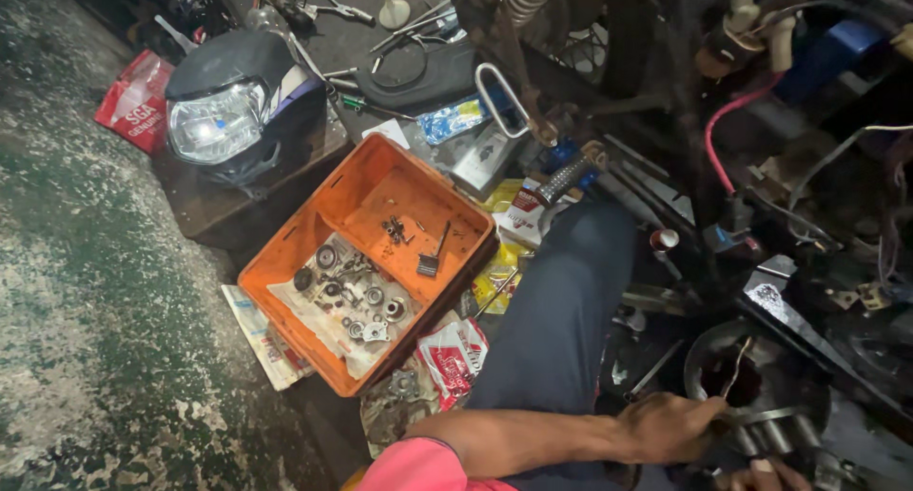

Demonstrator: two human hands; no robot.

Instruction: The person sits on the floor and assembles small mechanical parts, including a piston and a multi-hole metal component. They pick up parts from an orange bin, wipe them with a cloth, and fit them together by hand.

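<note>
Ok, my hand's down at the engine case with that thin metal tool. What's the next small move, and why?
Probably steady the tool before working it further. The left hand grips a thin metal tool at the round engine opening, and only the fingertips of the right hand show at the frame's bottom edge. Loose small parts already lie in the orange tray, so anything freed likely belongs there.

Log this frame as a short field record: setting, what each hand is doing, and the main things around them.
setting: workshop floor beside a stripped motorbike
left hand: grips a thin metal tool at the round engine opening
right hand: only partly in view at the bottom edge; grip cannot be told
orange crate: left of the person's leg, holding small bearings, bolts and a brush on paper
headlight unit: beyond the crate, on a wooden board
</note>
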